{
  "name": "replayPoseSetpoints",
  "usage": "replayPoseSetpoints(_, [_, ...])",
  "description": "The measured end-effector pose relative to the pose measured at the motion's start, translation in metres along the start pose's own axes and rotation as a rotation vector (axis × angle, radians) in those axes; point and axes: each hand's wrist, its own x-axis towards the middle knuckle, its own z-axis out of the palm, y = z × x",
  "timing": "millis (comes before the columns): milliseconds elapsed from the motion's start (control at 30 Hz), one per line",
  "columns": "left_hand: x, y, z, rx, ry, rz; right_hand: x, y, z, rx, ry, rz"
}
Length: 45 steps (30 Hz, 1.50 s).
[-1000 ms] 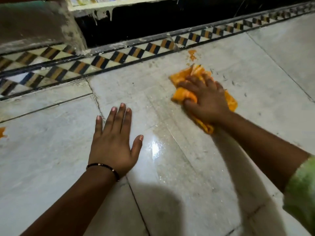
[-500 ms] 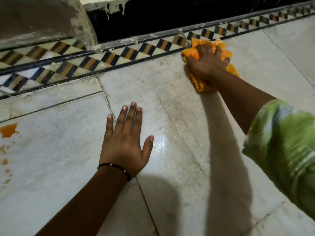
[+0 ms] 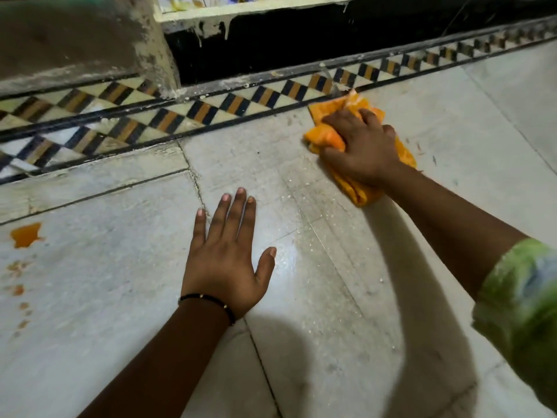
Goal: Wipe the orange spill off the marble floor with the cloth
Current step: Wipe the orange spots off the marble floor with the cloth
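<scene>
My right hand [image 3: 361, 146] grips a bunched orange cloth [image 3: 327, 137] and presses it onto the grey marble floor [image 3: 331, 267], just below the patterned tile border. My left hand [image 3: 229, 254] lies flat on the marble, fingers straight and spread, a black band at the wrist. An orange spill [image 3: 25, 235] sits at the far left of the floor, with a trail of small orange spots [image 3: 18, 289] below it. The marble under and around the cloth looks wet, with no orange stain showing.
A border of black, orange and cream diamond tiles [image 3: 211, 108] runs across the top of the floor. Behind it are a worn concrete step [image 3: 75, 40] and a dark recess [image 3: 301, 34] under a ledge. Dark joints divide the marble slabs.
My right hand pushed the cloth up over the small orange spot by the border, then drew it back slightly toward me. The spot no longer shows. My left hand stayed planted.
</scene>
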Motion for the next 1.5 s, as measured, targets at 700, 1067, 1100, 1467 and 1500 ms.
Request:
replayPoseSetpoints(700, [0.116,0.029,0.010,0.075,-0.097,0.034,0.000,0.033,-0.001,-0.035,-0.014,-0.010])
replayPoseSetpoints(1067, [0.114,0.029,0.009,0.040,-0.074,0.048,0.010,0.027,-0.005,-0.045,-0.050,-0.268])
replayPoseSetpoints(1100, [0.114,0.029,0.010,0.038,-0.081,0.040,0.019,0.041,-0.007,-0.041,-0.033,-0.175])
replayPoseSetpoints(1467, [0.117,0.025,0.002,0.022,-0.138,0.036,-0.007,0.026,-0.005,-0.059,-0.123,-0.209])
replayPoseSetpoints(1500, [0.116,0.025,0.000,0.004,-0.160,0.044,0.002,0.029,-0.006,-0.047,-0.106,-0.116])
